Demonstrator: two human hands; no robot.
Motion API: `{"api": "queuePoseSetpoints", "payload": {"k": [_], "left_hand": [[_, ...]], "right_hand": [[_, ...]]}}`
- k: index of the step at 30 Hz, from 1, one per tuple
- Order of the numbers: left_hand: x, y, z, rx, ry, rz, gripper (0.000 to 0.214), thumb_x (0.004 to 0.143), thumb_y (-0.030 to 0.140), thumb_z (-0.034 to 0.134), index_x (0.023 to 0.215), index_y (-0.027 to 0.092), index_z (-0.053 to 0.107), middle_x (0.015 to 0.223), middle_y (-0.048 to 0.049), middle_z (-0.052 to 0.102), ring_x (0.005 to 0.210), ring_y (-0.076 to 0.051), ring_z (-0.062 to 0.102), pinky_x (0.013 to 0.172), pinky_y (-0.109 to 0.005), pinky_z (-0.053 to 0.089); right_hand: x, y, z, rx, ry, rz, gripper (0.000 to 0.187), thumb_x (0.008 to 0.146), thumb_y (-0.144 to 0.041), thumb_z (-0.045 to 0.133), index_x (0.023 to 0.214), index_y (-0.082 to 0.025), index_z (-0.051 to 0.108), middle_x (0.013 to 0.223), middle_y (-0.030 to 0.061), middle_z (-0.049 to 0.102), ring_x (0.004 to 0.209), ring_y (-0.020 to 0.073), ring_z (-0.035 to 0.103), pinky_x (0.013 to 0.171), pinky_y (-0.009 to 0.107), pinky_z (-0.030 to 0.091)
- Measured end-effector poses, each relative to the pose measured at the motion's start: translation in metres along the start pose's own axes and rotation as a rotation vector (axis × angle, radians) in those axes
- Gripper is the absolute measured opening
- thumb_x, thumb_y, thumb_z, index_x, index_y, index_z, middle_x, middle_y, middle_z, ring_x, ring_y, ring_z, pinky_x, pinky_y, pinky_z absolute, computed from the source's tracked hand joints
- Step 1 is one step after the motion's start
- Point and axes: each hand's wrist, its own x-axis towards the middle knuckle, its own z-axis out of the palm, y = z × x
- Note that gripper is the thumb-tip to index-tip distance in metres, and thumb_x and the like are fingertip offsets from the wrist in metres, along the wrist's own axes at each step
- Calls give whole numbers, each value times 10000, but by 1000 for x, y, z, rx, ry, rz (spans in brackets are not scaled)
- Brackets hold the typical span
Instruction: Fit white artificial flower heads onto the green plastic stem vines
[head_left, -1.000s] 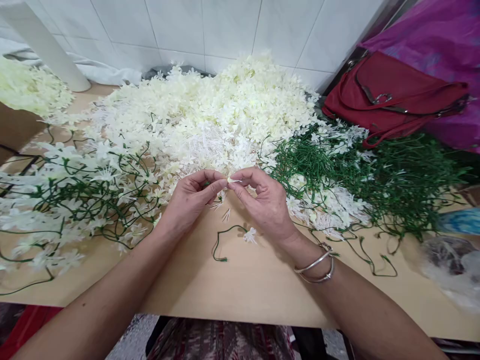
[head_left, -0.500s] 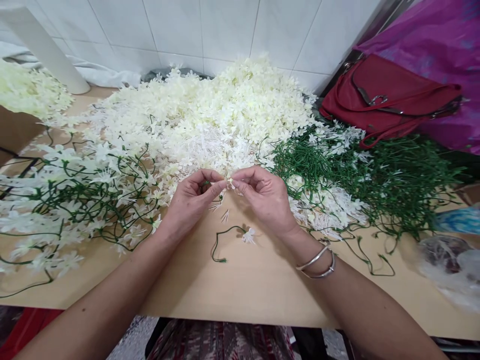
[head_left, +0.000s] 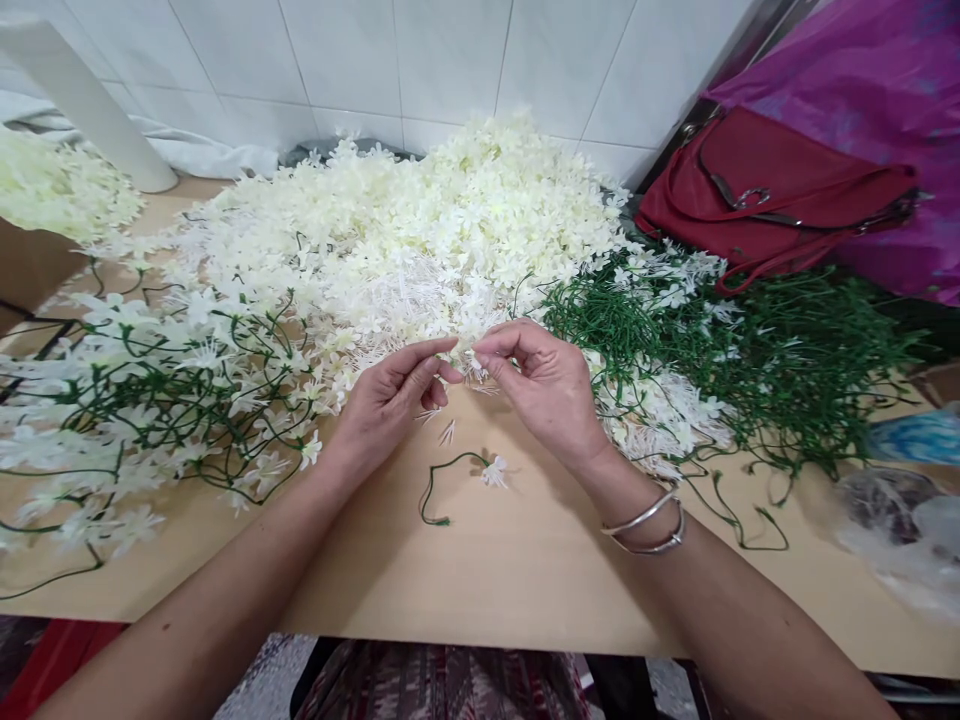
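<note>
My left hand (head_left: pixel 390 400) and my right hand (head_left: pixel 551 390) meet fingertip to fingertip over the wooden table (head_left: pixel 510 570), just at the near edge of a big heap of loose cream-white artificial flowers (head_left: pixel 405 240). Both pinch a small white flower piece (head_left: pixel 469 365) between thumb and forefinger. A green wire stem with one white flower (head_left: pixel 461 480) trails on the table below my hands. Two silver bangles (head_left: pixel 649 525) circle my right wrist.
Assembled green vines with white flowers (head_left: pixel 150 390) sprawl to the left. A tangle of bare green stems (head_left: pixel 750 350) lies to the right, with a red handbag (head_left: pixel 772 200) and purple cloth (head_left: pixel 862 70) behind. Plastic bags (head_left: pixel 900 510) rest at the far right. White tiled wall (head_left: pixel 390 60) at the back.
Both hands have shifted slightly up toward the flower heap, and my right hand has moved a little right. The pinch on the small flower piece stays.
</note>
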Motion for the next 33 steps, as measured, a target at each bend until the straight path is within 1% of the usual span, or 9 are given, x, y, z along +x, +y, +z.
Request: {"api": "queuePoseSetpoints", "payload": {"k": [2, 5, 7, 9, 14, 22, 26, 29, 33], "left_hand": [[-1, 0, 1, -58, 26, -27, 368, 961, 420, 714, 1238, 184, 654, 932, -46, 785, 735, -141, 695, 658, -254, 520], [-3, 0, 2, -104, 53, -27, 291, 930, 401, 771, 1072, 195, 623, 891, -48, 813, 843, -180, 772, 672, -246, 552], [-5, 1, 3, -104, 62, 3, 251, 918, 374, 792, 967, 195, 623, 887, -48, 821, 853, -181, 785, 679, -239, 563], [-5, 2, 2, -78, 80, 37, 224, 907, 354, 808, 925, 187, 660, 876, -47, 820, 827, -170, 782, 669, -230, 563], [-4, 5, 0, -17, 85, 55, 219, 904, 380, 806, 959, 173, 757, 788, -36, 787, 738, -144, 742, 666, -226, 571], [-4, 4, 2, -47, 75, 12, 345, 843, 488, 839, 949, 173, 749, 798, -47, 785, 714, -171, 751, 685, -271, 597], [-3, 3, 3, -51, 76, -2, 379, 816, 518, 855, 927, 172, 749, 771, -51, 783, 701, -175, 746, 675, -274, 597], [-3, 2, 2, -51, 72, -12, 373, 821, 515, 850, 911, 169, 744, 766, -50, 782, 706, -174, 745, 689, -277, 603], [-4, -5, 1, -70, 53, -39, 354, 822, 490, 853, 884, 163, 731, 753, -34, 768, 702, -162, 739, 717, -280, 619]], "right_hand": [[0, -4, 0, -35, -14, -21, 115, 887, -132, 674, 851, -217, 742, 885, 13, 714, 832, 169, 657, 793, 334, 513], [-1, -8, -1, -52, -13, -14, 100, 880, -131, 687, 846, -218, 723, 862, 3, 710, 812, 168, 643, 790, 333, 511], [-1, -10, -1, -49, -4, -4, 90, 868, -133, 706, 843, -220, 709, 846, -3, 707, 810, 170, 639, 789, 331, 511], [-2, -11, -1, -45, 0, -4, 93, 864, -135, 720, 844, -223, 698, 842, -7, 703, 816, 172, 640, 787, 329, 511], [-4, -15, 0, -47, -22, -37, 108, 873, -140, 729, 848, -232, 675, 851, -13, 694, 834, 173, 659, 804, 335, 521], [-6, -19, 2, -67, -81, -24, 115, 907, -170, 706, 837, -242, 651, 844, -3, 694, 833, 183, 672, 813, 352, 548], [-8, -20, 2, -137, -87, -87, 142, 915, -135, 668, 829, -243, 636, 857, 1, 709, 843, 185, 683, 806, 347, 540], [-8, -19, 2, -184, -100, -140, 171, 912, -90, 640, 831, -241, 631, 862, 0, 711, 842, 177, 685, 810, 335, 530], [-8, -15, 3, -190, -134, -110, 169, 897, -89, 648, 821, -239, 635, 843, -7, 709, 816, 172, 680, 787, 319, 522]]}}
